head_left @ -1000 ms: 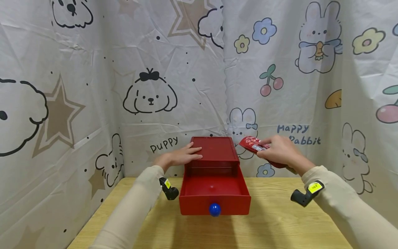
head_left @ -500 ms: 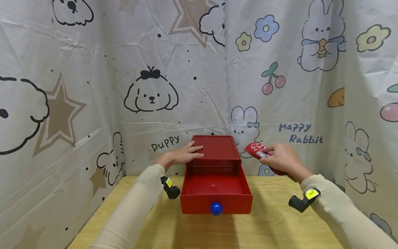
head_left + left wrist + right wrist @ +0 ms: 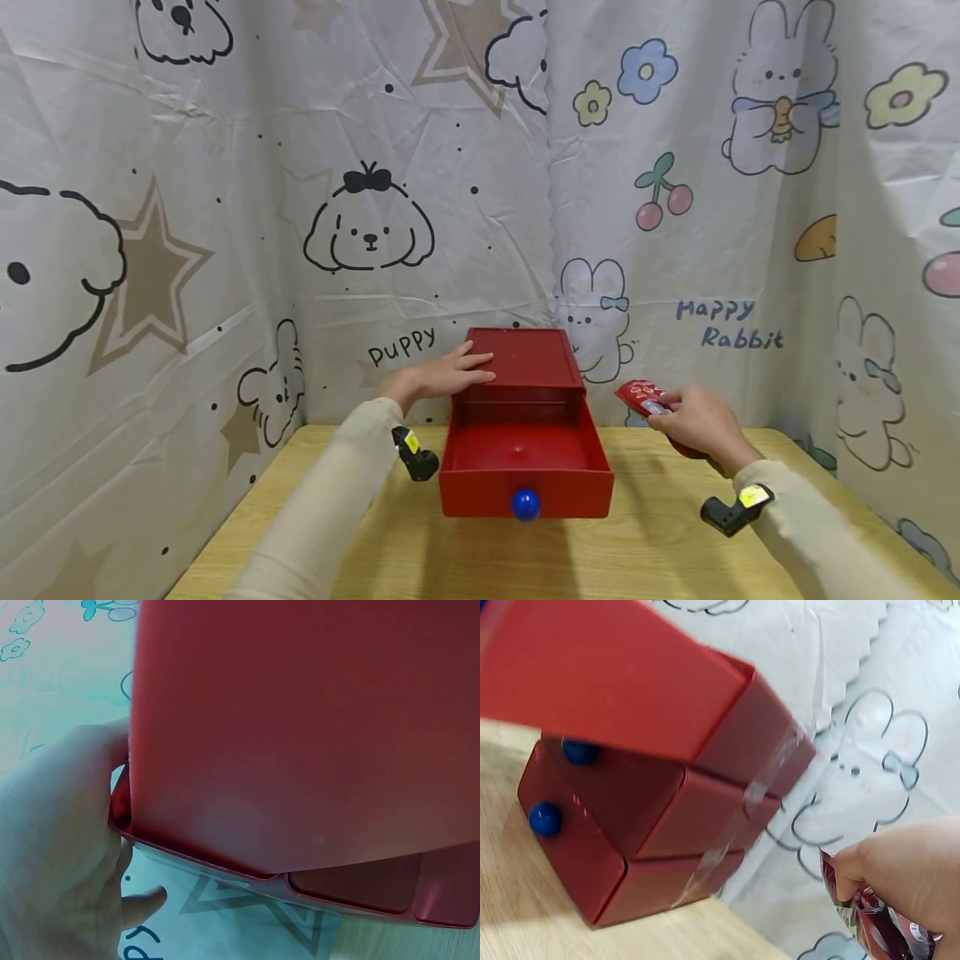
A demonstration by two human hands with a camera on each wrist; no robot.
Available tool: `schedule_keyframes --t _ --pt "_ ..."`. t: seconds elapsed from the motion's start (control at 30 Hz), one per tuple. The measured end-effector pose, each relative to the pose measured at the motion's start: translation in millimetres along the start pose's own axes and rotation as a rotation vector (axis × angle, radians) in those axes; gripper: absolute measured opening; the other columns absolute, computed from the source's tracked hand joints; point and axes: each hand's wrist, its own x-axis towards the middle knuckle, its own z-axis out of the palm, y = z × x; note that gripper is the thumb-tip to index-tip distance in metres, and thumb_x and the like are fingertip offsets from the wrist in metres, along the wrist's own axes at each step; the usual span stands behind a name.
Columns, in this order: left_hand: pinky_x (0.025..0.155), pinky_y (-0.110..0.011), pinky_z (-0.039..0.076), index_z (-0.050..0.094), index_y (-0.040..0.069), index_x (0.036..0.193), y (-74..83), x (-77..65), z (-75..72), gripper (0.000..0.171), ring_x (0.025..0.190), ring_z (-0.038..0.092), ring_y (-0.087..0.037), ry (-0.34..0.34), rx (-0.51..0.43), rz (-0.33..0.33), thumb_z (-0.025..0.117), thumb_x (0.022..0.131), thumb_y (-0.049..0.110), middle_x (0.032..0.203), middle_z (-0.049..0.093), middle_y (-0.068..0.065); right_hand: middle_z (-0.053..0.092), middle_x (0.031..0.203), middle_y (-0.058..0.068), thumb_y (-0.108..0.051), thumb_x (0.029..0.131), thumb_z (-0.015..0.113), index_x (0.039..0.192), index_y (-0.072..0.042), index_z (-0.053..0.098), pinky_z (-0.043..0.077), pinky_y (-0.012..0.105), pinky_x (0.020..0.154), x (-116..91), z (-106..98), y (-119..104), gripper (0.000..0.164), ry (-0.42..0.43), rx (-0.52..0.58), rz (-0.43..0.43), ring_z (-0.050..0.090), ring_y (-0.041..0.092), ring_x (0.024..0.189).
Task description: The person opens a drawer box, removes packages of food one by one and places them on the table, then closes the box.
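Your right hand point(image 3: 703, 422) pinches the shiny red, white-printed packet point(image 3: 636, 394) in the air, with a gap to the right edge of the pulled-out red plastic drawer point(image 3: 483, 493). Your left hand point(image 3: 441, 375), outstretched, rests over the left top edge of the boxy red plastic cabinet point(image 3: 532, 358).
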Motion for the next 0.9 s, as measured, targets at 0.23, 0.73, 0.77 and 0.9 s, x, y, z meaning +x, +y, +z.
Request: schedule_keyframes --t 0.23,0.73,0.77,0.9 --pt "0.122 -0.055 0.014 0.034 0.017 0.164 0.3 0.1 0.9 0.066 0.156 0.005 -0.034 0.0 0.002 0.001 0.048 0.106 0.047 0.172 0.002 -0.014 0.067 0.109 0.028 -0.03 0.084 0.079 0.127 0.01 0.068 0.051 0.042 0.069 -1 16 19 0.059 0.023 -0.009 0.024 0.061 0.036 0.089" --pt "0.122 -0.055 0.013 0.034 0.018 0.164 -0.4 1.2 1.2 0.066 0.157 0.004 -0.033 -0.004 -0.017 -0.012 0.049 0.106 0.047 0.173 0.002 -0.011 0.068 0.107 0.029 -0.037 0.084 0.081 0.124 0.009 0.069 0.053 0.052 0.073 -2 51 45 0.062 0.012 -0.086 0.03 0.063 0.039 0.089" --pt "0.122 -0.055 0.013 0.034 0.018 0.164 -0.5 1.3 1.4 0.066 0.157 0.004 -0.033 -0.004 -0.015 -0.013 0.049 0.106 0.047 0.173 0.002 -0.011 0.068 0.108 0.029 -0.038 0.084 0.081 0.124 0.009 0.068 0.052 0.052 0.074 -2 53 46 0.064 0.011 -0.086 0.035 0.062 0.039 0.089" --pt "0.122 -0.055 0.013 0.033 0.019 0.164 -1.5 1.8 1.7 0.066 0.157 0.004 -0.032 -0.004 -0.018 -0.018 0.047 0.106 0.047 0.173 0.001 -0.01 0.068 0.106 0.027 -0.041 0.085 0.079 0.126 0.009 0.068 0.053 0.051 0.073 -3 61 49 0.065 0.009 -0.087 0.042 0.061 0.038 0.088"
